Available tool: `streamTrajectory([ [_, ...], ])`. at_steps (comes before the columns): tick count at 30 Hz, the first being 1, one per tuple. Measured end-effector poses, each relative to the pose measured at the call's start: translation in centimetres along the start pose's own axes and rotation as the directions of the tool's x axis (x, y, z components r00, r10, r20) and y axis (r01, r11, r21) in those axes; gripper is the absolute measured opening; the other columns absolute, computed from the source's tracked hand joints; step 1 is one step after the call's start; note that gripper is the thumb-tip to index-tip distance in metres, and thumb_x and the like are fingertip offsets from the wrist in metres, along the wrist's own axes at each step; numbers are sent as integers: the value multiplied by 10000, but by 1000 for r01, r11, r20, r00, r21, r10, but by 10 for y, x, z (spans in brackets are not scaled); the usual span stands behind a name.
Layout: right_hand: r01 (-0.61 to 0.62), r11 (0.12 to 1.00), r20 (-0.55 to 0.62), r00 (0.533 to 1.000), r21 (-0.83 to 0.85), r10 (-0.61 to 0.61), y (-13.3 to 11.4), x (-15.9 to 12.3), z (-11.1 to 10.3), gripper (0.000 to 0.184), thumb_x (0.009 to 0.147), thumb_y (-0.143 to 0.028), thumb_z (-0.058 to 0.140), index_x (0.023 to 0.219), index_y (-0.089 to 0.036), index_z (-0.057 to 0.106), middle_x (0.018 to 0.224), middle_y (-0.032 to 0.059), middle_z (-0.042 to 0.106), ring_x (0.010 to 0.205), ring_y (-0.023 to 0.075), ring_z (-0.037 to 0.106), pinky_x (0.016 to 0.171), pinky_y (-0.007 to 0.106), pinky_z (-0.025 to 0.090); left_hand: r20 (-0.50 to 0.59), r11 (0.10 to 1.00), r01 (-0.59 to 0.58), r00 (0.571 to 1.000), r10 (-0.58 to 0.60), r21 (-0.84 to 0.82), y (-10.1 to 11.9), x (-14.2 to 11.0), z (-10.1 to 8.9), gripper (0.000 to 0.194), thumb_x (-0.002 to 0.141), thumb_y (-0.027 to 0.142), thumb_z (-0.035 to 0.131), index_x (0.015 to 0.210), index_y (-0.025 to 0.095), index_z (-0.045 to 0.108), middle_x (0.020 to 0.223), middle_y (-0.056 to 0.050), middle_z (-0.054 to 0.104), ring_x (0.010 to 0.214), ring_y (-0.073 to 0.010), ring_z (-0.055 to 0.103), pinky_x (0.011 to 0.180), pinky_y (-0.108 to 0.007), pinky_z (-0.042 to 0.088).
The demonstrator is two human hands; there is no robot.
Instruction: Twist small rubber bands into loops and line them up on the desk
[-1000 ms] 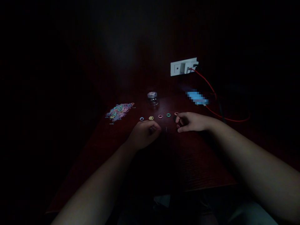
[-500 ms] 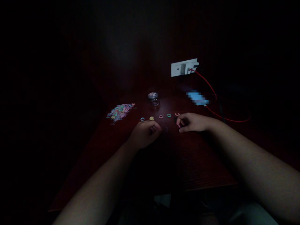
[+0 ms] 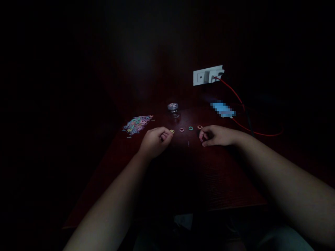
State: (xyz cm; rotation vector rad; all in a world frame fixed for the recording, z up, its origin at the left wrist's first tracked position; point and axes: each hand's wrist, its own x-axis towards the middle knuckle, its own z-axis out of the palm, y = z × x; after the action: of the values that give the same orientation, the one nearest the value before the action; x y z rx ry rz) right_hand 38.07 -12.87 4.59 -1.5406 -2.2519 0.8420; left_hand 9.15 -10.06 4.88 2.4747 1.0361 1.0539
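Note:
A row of small coloured rings lies on the dark red table (image 3: 225, 181): a yellow ring (image 3: 172, 131), a pink ring (image 3: 181, 130), a green ring (image 3: 191, 128) and an orange ring (image 3: 200, 127). My left hand (image 3: 155, 141) rests at the row's left end with its fingers curled together, the fingertips touching or almost touching the yellow ring; what they hold is hidden. My right hand (image 3: 216, 136) lies just below the orange ring, its fingers pinched on a small pink ring (image 3: 201, 140). A thin small piece (image 3: 188, 143) lies between the hands.
A pile of several pastel rings (image 3: 137, 123) sits at the left. Behind the row stands a small clear jar (image 3: 173, 110). A white wall socket (image 3: 208, 75) with a plug feeds a red cable (image 3: 237, 99) past a blurred blue object (image 3: 223, 109). The surroundings are very dark.
My left hand has moved forward and up to the row, covering the blue ring that lay left of the yellow one. My right hand has stayed in place.

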Motion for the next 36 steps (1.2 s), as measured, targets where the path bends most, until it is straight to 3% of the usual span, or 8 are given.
streamTrajectory([
  [4,-3,1000,-9,1000,3,3,1,0,0,349,694,-466,670,883,-177,620,728,-5,541,655,138,510,645,282,397,-115,992,107,988,-99,64,-18,4,-10,187,865,303,521,871,183,664,769,-19,673,647,-124,587,600,-223,450],
  [8,49,997,-91,994,-65,-54,1,2,4,277,770,-418,599,902,-174,614,705,-2,544,635,141,503,618,278,398,-123,987,152,982,-144,54,-29,5,-14,176,848,270,528,910,176,664,816,-26,687,703,-132,607,665,-235,475],
  [10,113,983,-155,979,-146,-135,-5,3,9,222,788,-359,579,901,-174,626,739,15,573,663,149,519,650,286,413,-69,986,166,984,-164,28,-32,4,-12,185,836,270,537,921,162,661,807,-33,684,701,-131,608,664,-235,478],
  [14,312,889,-176,906,-336,-385,-23,4,23,190,796,-240,560,942,-188,670,904,56,644,886,197,560,879,363,397,118,970,239,963,-242,44,-39,1,-8,192,798,271,559,913,160,666,776,-22,675,651,-114,584,610,-216,451],
  [19,310,849,-151,902,-428,-406,-32,6,35,257,809,-205,553,1020,-224,698,1005,76,654,968,238,542,925,444,366,327,912,389,852,-410,131,-36,-3,-8,212,728,344,641,872,191,668,722,9,658,593,-102,561,523,-200,390],
  [23,310,833,-121,907,-458,-404,-28,8,37,249,797,-211,577,998,-250,719,994,76,640,964,248,533,920,472,357,374,878,422,795,-478,225,-25,-1,-12,248,666,339,698,866,196,665,736,11,669,583,-106,571,501,-205,368],
  [31,302,854,-121,915,-424,-384,-27,5,32,212,800,-221,583,957,-245,724,1006,70,640,977,234,549,951,459,354,332,888,369,830,-448,275,-24,-1,-9,135,696,222,624,820,206,674,735,8,684,588,-107,573,538,-212,379],
  [36,303,890,-211,898,-341,-386,-22,5,27,218,833,-213,526,964,-223,699,954,71,647,927,213,577,908,405,413,341,900,351,838,-426,260,-27,-2,-6,125,706,253,602,807,217,666,744,17,691,609,-112,585,533,-212,383],
])
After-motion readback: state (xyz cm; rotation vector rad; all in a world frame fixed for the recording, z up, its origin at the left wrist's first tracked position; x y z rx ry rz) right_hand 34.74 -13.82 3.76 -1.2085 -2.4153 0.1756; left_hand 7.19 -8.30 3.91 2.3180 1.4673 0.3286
